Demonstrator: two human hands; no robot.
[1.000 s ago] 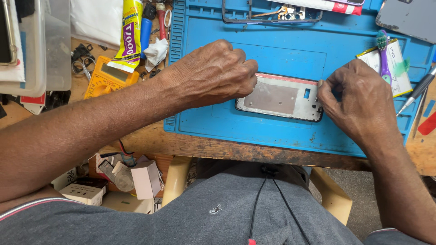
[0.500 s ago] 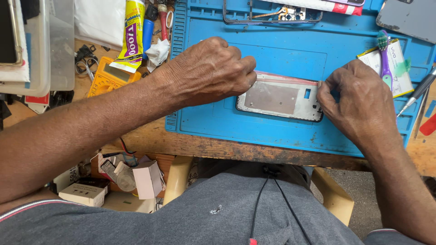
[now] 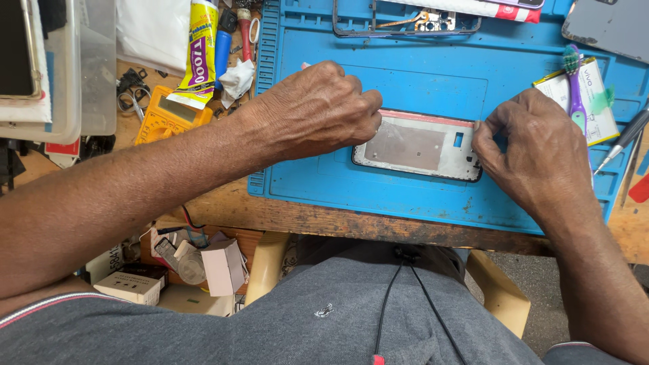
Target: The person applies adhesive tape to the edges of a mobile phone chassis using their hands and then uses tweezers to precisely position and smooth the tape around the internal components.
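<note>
A phone screen assembly, silver-backed with a red strip along its far edge, lies flat on the blue repair mat. My left hand pinches its left end, fingertips curled over the edge. At the right end my right hand pinches the far corner with thumb and forefinger. What lies under either palm is hidden.
A phone frame lies at the mat's far edge. A purple toothbrush rests on a white battery at right, beside a screwdriver. A yellow glue tube, yellow multimeter, scissors and clear boxes crowd the left.
Both hands stay on the ends of the screen assembly; the fingers have shifted only slightly. The assembly has not moved on the mat.
</note>
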